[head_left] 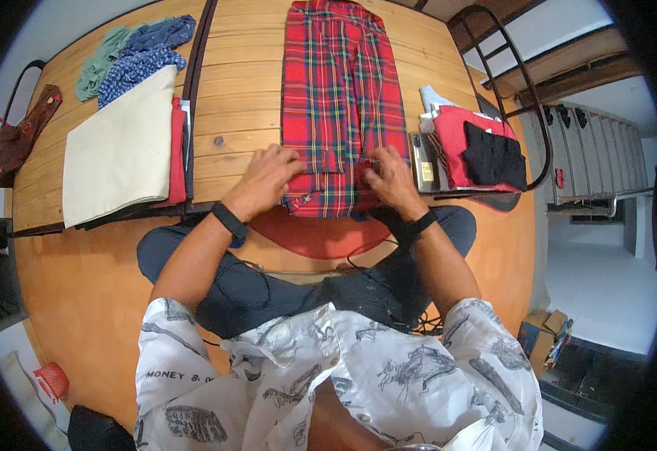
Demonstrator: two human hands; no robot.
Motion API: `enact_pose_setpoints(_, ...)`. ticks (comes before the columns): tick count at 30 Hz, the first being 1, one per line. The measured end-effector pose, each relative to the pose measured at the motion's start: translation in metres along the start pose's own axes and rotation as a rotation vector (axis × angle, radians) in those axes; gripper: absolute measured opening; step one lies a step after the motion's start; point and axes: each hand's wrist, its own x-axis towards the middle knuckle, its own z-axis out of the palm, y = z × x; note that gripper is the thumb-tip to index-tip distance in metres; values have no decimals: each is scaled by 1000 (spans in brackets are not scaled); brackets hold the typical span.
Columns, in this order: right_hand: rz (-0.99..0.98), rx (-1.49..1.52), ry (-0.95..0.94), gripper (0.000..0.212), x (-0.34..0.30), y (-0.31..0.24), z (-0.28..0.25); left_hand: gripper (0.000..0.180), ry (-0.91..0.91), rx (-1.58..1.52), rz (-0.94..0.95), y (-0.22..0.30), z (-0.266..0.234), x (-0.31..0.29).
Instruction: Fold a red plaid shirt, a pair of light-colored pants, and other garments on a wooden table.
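A red plaid shirt [328, 90] lies lengthwise on the wooden table, folded into a long strip, its collar at the far end. Its near end hangs slightly over the table's front edge. My left hand [270, 177] is closed on the left side of the fabric near that end, fingers curled over it. On the opposite side, my right hand [393, 179] pinches the cloth with bent fingers. The fingertips of both hands are partly hidden against the shirt.
Folded cream cloth [118, 143] lies on red and dark pieces at left, with crumpled green cloth [103, 60] and blue patterned cloth [140, 71] behind. A folded pile [456, 143] with black cloth [494, 156] on top sits at right. Dark metal rails [543, 135] edge the table.
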Motion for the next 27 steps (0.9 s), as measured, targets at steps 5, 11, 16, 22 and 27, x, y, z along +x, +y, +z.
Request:
enact_pose_setpoints(5,49,-262,-21,41,-17,43,-31,56,134,313,-16,-14,4,-3)
enact_pose_setpoints(11,-118,-338,-103,34,-28,70,-36,54,39,189,7,-14,3,3)
enact_pose_setpoints(16,-132,-303,-157,50,-34,81,-37,53,-40,19,20,-13,-1,-1)
enact_pose_setpoints(22,-196,-167,-180,55,-38,80,-34,38,61,15,52,-4,3,-2)
enact_pose_setpoints(27,-213,-122,-202,55,-32,80,-28,28,190,35,95,-18,20,-1)
